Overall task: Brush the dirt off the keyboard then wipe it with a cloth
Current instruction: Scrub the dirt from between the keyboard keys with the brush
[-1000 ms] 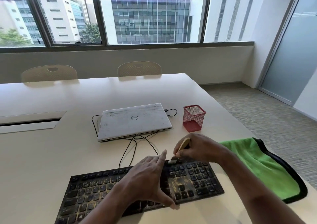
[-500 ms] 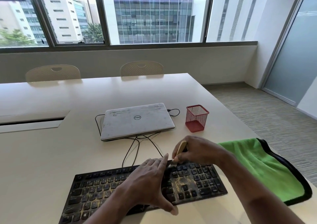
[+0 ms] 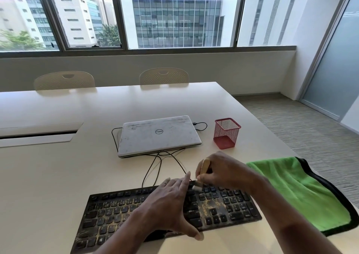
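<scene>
A black keyboard point(image 3: 108, 213) lies near the table's front edge, dusted with yellowish dirt, thickest right of centre. My left hand point(image 3: 169, 203) rests flat across its middle, thumb hooked over the front edge, holding it still. My right hand point(image 3: 219, 170) grips a small brush point(image 3: 205, 166) with a pale wooden handle; its bristles touch the top row of keys just right of my left fingertips. A green cloth point(image 3: 299, 191) with black trim lies flat on the table to the right of the keyboard, partly behind my right forearm.
A closed silver laptop point(image 3: 157, 135) sits behind the keyboard, with black cables point(image 3: 155, 168) trailing toward it. A red mesh pen holder point(image 3: 226, 133) stands right of the laptop. The table's right edge runs close to the cloth. Two chairs stand at the far side.
My right hand with the brush has shifted slightly along the keyboard's top row. My left hand stays pressed on the keyboard. The camera view has drifted a little.
</scene>
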The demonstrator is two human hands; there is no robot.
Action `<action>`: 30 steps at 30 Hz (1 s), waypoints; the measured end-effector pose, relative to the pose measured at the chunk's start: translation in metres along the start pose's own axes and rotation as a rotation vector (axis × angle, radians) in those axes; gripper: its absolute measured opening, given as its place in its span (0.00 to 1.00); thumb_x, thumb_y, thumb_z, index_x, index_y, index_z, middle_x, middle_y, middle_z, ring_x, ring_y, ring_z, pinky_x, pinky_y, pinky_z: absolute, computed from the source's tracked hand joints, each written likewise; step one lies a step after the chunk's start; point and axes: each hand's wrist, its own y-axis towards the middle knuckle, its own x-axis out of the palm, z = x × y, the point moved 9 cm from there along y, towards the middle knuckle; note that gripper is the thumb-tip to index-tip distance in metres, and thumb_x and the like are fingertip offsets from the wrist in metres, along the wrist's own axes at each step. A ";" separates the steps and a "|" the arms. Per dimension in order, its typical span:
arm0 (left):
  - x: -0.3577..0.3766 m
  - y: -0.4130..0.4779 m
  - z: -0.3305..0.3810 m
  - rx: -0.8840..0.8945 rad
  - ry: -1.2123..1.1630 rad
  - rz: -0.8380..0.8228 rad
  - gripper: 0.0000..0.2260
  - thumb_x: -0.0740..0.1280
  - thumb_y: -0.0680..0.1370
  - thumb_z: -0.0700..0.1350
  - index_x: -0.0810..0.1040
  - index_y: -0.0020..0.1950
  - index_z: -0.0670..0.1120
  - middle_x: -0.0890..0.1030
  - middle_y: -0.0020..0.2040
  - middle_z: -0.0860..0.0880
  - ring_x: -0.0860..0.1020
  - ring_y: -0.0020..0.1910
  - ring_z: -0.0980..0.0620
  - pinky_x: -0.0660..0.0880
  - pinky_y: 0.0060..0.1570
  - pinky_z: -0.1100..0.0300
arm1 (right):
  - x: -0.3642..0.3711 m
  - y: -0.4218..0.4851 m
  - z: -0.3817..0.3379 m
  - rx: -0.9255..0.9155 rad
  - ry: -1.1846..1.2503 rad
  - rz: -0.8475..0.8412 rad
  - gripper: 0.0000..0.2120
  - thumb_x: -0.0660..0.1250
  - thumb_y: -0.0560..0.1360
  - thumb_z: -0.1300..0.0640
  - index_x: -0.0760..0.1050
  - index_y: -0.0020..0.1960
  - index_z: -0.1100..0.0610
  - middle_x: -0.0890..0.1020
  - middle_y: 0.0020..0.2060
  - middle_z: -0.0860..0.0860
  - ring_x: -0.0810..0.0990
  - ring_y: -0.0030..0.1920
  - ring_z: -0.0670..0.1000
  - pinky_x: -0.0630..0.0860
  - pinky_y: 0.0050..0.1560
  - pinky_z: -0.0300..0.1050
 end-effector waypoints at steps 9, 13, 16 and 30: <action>-0.002 -0.001 -0.002 -0.009 0.001 -0.018 0.67 0.71 0.65 0.76 0.29 0.80 0.45 0.50 0.84 0.44 0.50 0.82 0.49 0.36 0.75 0.62 | -0.006 -0.004 0.011 0.075 -0.029 -0.088 0.04 0.72 0.74 0.57 0.86 0.46 0.51 0.86 0.37 0.42 0.83 0.36 0.42 0.75 0.38 0.33; -0.002 -0.001 0.000 -0.010 0.008 -0.019 0.66 0.70 0.65 0.76 0.29 0.80 0.45 0.49 0.84 0.44 0.49 0.82 0.48 0.36 0.73 0.63 | 0.000 -0.003 0.002 0.024 -0.026 -0.096 0.04 0.73 0.76 0.58 0.86 0.49 0.53 0.85 0.38 0.41 0.82 0.37 0.40 0.75 0.39 0.32; -0.002 -0.002 0.001 -0.013 -0.001 -0.026 0.66 0.71 0.66 0.75 0.29 0.80 0.45 0.49 0.84 0.45 0.48 0.82 0.48 0.35 0.73 0.64 | -0.003 -0.006 0.012 0.087 -0.065 -0.121 0.05 0.71 0.75 0.58 0.86 0.48 0.53 0.86 0.38 0.44 0.82 0.36 0.42 0.76 0.37 0.34; -0.003 0.000 0.004 -0.022 0.001 -0.036 0.66 0.72 0.66 0.75 0.30 0.80 0.45 0.49 0.84 0.44 0.49 0.82 0.47 0.35 0.71 0.64 | -0.018 -0.012 0.013 0.092 -0.039 -0.032 0.04 0.71 0.74 0.58 0.86 0.45 0.53 0.85 0.35 0.43 0.82 0.34 0.44 0.77 0.36 0.36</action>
